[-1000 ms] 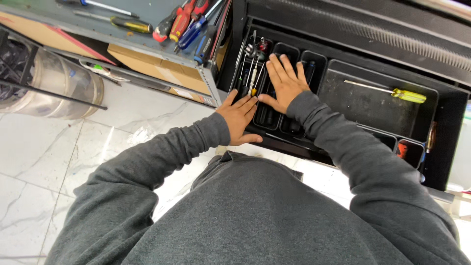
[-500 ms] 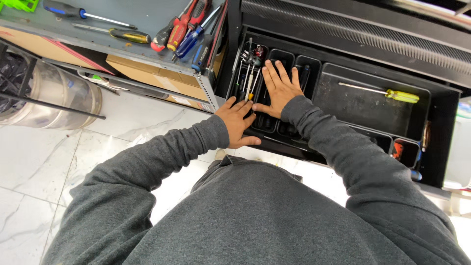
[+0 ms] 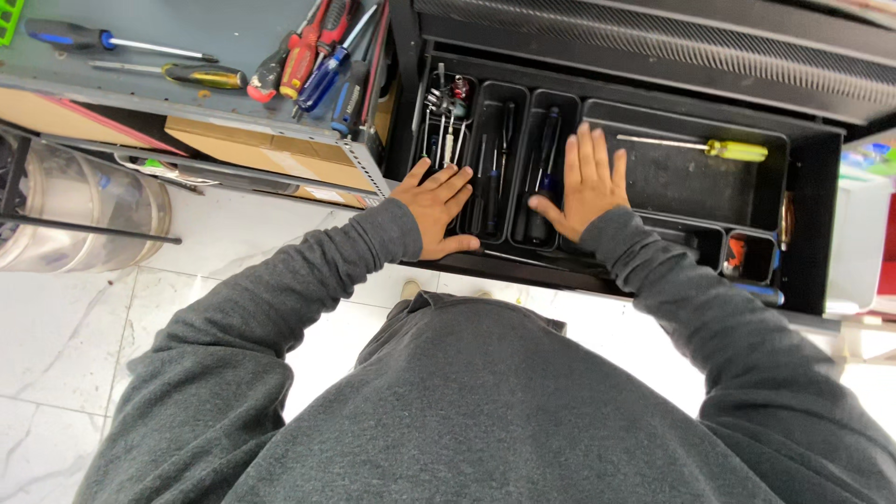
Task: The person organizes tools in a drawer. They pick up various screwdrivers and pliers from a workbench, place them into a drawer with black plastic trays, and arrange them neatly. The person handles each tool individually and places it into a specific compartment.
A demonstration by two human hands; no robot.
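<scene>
Resting flat and open, holding nothing, your left hand [image 3: 437,203] and right hand [image 3: 586,179] lie on the black tool tray [image 3: 686,191] in the open drawer, which looks stiff, hard and likely heavy with tools, so take it by its rims.

Head cam, steep downward, close over tool drawer [image 3: 793,201].

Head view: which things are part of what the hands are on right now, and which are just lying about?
In hand:
- left hand, flat on the drawer tray's front left
- right hand, flat, fingers spread over the narrow compartments
- dark tools in those compartments

Lying about:
- yellow screwdriver, alone in the wide compartment
- red pliers on the grey shelf
- blue screwdriver
- clear container
</scene>
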